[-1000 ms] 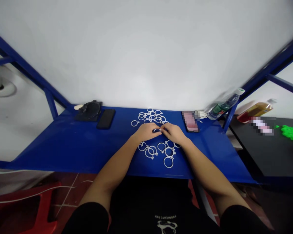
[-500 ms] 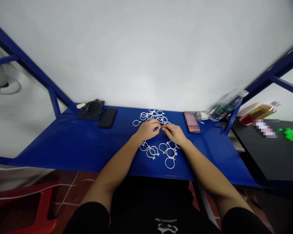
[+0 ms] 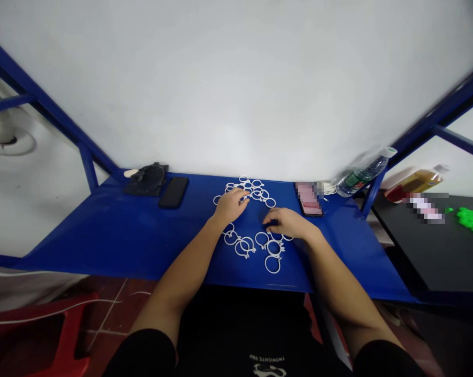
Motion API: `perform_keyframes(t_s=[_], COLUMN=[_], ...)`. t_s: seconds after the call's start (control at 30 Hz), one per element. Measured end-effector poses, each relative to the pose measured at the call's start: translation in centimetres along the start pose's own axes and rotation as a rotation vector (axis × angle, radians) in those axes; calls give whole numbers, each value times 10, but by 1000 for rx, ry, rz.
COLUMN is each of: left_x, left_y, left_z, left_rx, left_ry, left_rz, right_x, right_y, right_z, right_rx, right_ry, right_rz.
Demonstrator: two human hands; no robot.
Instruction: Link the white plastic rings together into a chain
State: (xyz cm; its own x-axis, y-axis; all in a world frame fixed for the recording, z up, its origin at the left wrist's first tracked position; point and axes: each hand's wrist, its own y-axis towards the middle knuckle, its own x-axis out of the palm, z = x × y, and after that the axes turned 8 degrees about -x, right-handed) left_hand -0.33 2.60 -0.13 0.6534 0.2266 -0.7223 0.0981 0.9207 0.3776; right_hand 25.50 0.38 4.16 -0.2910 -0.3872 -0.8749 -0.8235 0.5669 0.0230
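White plastic rings (image 3: 272, 264), thin hoops with small tabs, lie in two clusters on the glossy blue desk (image 3: 114, 235) (too overlapped to count). Over the far cluster the left hand (image 3: 229, 205) lies flat, fingers stretched. The right hand (image 3: 289, 222) covers the near cluster, fingers curled, and I cannot tell its grip. One black phone (image 3: 173, 192) lies to the left.

White wall (image 3: 236, 78) behind blue table (image 3: 114, 235); red stool (image 3: 43, 335) lower left.

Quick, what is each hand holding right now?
Left hand: open, touching the far pile of white rings.
Right hand: fingers curled, resting by the near rings on the blue table; holding one or not, cannot tell.
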Motion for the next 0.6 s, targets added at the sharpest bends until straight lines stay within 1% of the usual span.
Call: perform_keyframes(t_s=[0.07, 0.13, 0.27, 0.37, 0.47, 0.53, 0.6], left_x=[1, 3, 6, 9, 10, 11, 12], left_y=[-3, -5, -9, -10, -10, -11, -11], left_z=[4, 8, 13, 16, 16, 16, 15], left_rx=[27, 52, 103, 123, 144, 164, 186], left_ry=[0, 4, 26, 38, 42, 47, 48], left_rz=[-89, -178, -296, -327, -327, -324, -320], right_x=[0, 1, 0, -1, 2, 6, 11], right_y=[0, 1, 2, 1, 1, 3, 6], right_z=[0, 1, 2, 4, 6, 7, 8], right_rx=[7, 23, 90, 110, 128, 125, 115], right_ry=[30, 26, -57, -39, -10, -50, -126], right_rz=[-28, -29, 58, 38, 6, 57, 141])
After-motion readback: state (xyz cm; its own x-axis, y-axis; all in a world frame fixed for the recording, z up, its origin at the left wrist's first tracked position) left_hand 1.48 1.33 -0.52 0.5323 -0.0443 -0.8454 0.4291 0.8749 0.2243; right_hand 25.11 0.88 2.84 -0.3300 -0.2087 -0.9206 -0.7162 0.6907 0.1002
